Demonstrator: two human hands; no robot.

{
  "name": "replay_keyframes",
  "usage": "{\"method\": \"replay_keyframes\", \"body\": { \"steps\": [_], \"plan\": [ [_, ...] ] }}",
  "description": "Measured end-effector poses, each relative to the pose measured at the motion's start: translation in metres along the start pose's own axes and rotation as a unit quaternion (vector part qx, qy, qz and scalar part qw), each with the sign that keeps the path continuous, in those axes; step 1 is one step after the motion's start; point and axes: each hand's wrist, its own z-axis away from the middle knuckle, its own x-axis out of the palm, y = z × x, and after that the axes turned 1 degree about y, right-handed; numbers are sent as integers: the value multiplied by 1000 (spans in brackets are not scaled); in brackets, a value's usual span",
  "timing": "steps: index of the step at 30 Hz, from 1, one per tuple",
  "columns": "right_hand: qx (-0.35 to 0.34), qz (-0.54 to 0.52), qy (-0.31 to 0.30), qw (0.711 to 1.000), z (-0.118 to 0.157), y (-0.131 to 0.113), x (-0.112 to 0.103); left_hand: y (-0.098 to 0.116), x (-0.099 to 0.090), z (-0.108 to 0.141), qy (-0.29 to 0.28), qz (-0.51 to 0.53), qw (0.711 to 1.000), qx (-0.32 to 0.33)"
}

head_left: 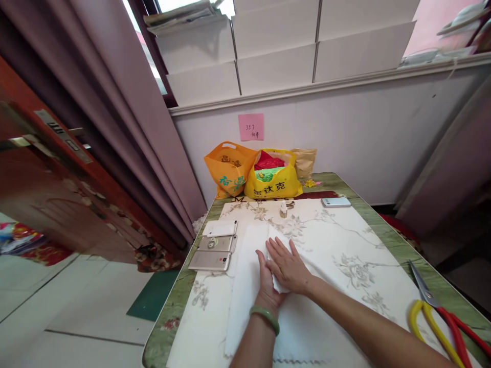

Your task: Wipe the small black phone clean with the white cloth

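Observation:
A large white cloth point(249, 286) with zigzag-cut edges lies on the table in front of me. Around its middle, my two hands come together with a fold of the cloth between them. My left hand point(269, 286), wearing a green bangle point(264, 317), is underneath with the thumb pointing away; its other fingers are hidden by my right hand and the fold. My right hand point(288, 266) lies flat on top, fingers stretched out and pressing on the fold.
Three phones point(210, 260) lie left of the cloth. Beyond are a small bottle point(283, 209), another phone point(336, 202), an orange bag point(230, 168), a yellow bag point(274, 189) and a brown pouch point(306, 162). Scissors point(433, 301) lie at right. A door point(76, 214) stands left.

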Motion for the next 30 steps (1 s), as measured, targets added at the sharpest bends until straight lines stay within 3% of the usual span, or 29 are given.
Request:
{"method": "replay_keyframes", "body": {
  "steps": [5,9,15,19,22,25,27,30],
  "plan": [
    [78,8,1,997,-26,19,-3,-3,6,-7,-38,33,997,57],
    [155,11,9,988,-44,41,-2,-5,11,-6,-42,31,997,56],
    [229,72,95,966,-42,76,0,-4,7,-3,17,28,998,62],
    [256,81,159,950,-29,91,-16,-3,3,-6,56,27,995,78],
    [231,18,191,954,-15,89,-36,-3,3,-7,61,21,995,77],
    [135,-54,157,977,3,79,-48,-4,6,-8,46,16,996,74],
    [107,-48,144,983,13,75,-48,-4,7,-8,41,14,996,75],
    [120,-8,134,984,19,78,-45,-4,7,-8,60,14,995,76]
  ]
}}
